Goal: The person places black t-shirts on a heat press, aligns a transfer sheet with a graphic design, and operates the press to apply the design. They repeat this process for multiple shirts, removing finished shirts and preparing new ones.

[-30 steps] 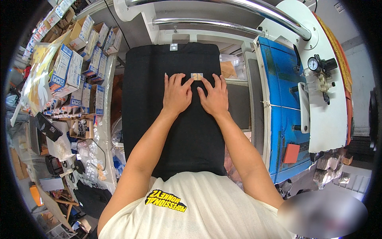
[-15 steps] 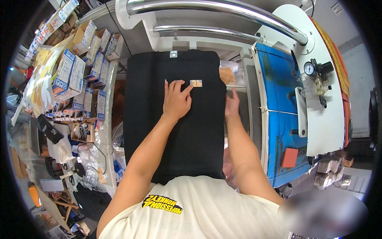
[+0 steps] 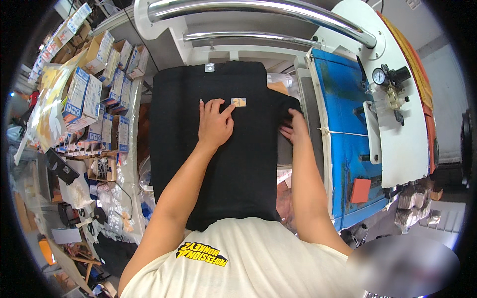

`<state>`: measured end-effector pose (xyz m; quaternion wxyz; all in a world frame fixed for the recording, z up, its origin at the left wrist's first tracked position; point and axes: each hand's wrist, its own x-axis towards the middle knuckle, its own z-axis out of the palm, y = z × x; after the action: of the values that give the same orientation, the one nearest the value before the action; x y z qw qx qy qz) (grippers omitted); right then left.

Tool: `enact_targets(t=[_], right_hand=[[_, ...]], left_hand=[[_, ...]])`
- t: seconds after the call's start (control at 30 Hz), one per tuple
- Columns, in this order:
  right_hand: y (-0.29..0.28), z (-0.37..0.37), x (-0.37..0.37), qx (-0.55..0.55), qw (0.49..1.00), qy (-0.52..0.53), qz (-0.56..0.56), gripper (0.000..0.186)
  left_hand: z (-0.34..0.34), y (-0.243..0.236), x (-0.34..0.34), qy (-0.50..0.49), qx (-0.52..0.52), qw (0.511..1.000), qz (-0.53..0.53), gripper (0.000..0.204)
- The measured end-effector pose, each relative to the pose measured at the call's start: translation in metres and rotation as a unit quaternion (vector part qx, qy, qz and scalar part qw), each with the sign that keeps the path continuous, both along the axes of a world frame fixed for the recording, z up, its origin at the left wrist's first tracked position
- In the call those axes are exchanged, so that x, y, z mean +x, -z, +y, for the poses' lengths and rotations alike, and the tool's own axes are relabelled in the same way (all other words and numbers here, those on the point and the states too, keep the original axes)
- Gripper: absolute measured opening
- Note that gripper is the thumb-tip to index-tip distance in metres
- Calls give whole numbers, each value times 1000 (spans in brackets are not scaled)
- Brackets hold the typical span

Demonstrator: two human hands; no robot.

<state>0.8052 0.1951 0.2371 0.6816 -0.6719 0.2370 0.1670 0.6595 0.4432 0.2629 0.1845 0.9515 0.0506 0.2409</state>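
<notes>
A black fabric garment (image 3: 238, 164) lies spread out under my hands, with a sleeve-like part (image 3: 290, 103) sticking out at its right edge. A small, pale rectangular piece with an orange-brown figure (image 3: 239, 102) rests on its upper part. My left hand (image 3: 214, 125) lies open on the fabric, fingers spread, its thumb side touching that piece. At the right edge my right hand (image 3: 297, 128) touches the underside of the sleeve part, fingers apart and slightly blurred. A grey label (image 3: 209, 67) shows at the garment's far edge.
Chrome bars (image 3: 268, 9) of a white press cross the far side. To the right stand a blue padded platen (image 3: 343, 114), a red block (image 3: 360, 190) and a pressure gauge (image 3: 379, 76). Stacked boxes (image 3: 82, 97) and a cluttered plastic-covered table (image 3: 126, 198) are at left.
My right hand has turned inward at the garment's right edge, where the sleeve part now sticks out to the right. My left hand stays in place on the fabric; the view has shifted slightly.
</notes>
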Motion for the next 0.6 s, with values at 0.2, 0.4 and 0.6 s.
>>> enact_targets(t=[0.2,0.4,0.6], right_hand=[[-34,64,-65,-371,719,-286,-513,52],[-27,83,-80,-460,663,-352,-474,55],[-26,81,-84,-462,661,-352,-476,54]], left_hand=[[0,2,0,-3,3,1000,0,35],[-1,-1,-2,-5,0,1000,-4,36],[-4,1,-6,-11,-2,1000,-15,35]])
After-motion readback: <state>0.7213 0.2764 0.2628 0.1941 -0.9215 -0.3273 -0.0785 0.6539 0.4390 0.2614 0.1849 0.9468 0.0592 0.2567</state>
